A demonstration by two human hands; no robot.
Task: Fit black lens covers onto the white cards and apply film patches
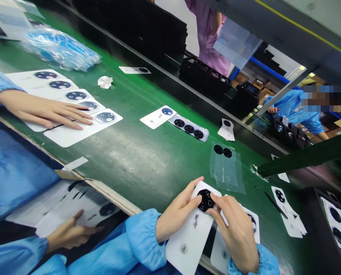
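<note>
A white phone back panel (189,238), printed with dark characters and a round emblem, is tilted near the table's front edge. My left hand (177,214) grips it from the left, its thumb at the rim of the black round camera disc (205,201). From the other side, my right hand (236,225) has its thumb and index finger closed at the disc's right edge. The disc sits over the panel's upper end; whether it is fixed there I cannot tell. Partly hidden behind my right hand lies another white panel (216,254) with a camera ring.
A co-worker's hand (48,109) lies flat on white panels (64,135) at left; another hand (69,233) is below. Black discs lie in a clear bag (228,172) and a strip (189,128). A green post (305,152) and black tray (310,229) stand right.
</note>
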